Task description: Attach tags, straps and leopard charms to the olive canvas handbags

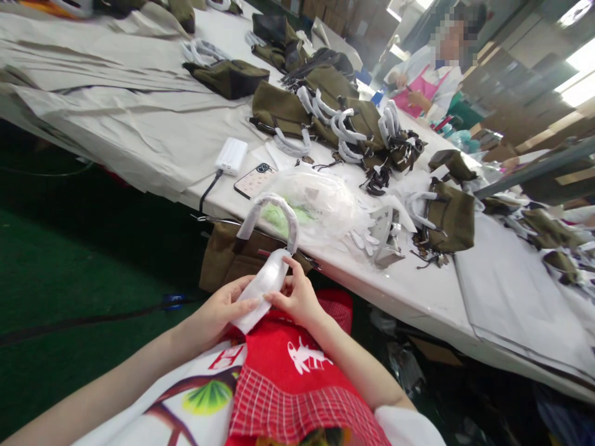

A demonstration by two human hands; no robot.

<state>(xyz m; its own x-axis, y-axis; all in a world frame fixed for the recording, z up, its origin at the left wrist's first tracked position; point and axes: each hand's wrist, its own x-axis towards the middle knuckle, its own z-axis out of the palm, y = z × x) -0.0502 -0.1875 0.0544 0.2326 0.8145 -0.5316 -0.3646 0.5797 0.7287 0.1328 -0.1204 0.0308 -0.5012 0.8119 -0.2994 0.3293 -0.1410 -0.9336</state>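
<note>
Olive handbag (220,257), one, at the near edge of the white counter (418,297), below and partly behind the hands. Arched handle (294,226), one, cased in white wrap, standing above the bag. White wrapping sheet (264,282), one, slanting from the arch's right foot down toward the red apron (279,341); whether a strap lies inside it cannot be told. Left hand (218,316): grip pinching the sheet's lower left side, thumb on top, fingers beneath. Right hand (297,294): grip pinching the same sheet, thumb at its right side, forefinger up near the handle's foot. Handling notes, by judgement: hold the lower end taut with the left grip; with the right, smooth from the upper end downward, so that the film lies flat and close; align the edges before pressing any overlap; pull evenly, thin film being apt to crease or tear; avoid tugging the bag, which seems poorly supported at the edge. Adjacent stock on the counter: clear plastic bag (330,201), just beyond the handle; tape dispenser (389,238), to the right; smartphone (251,179) and white power adapter (231,156), to the left, best kept clear of the elbows.
</note>
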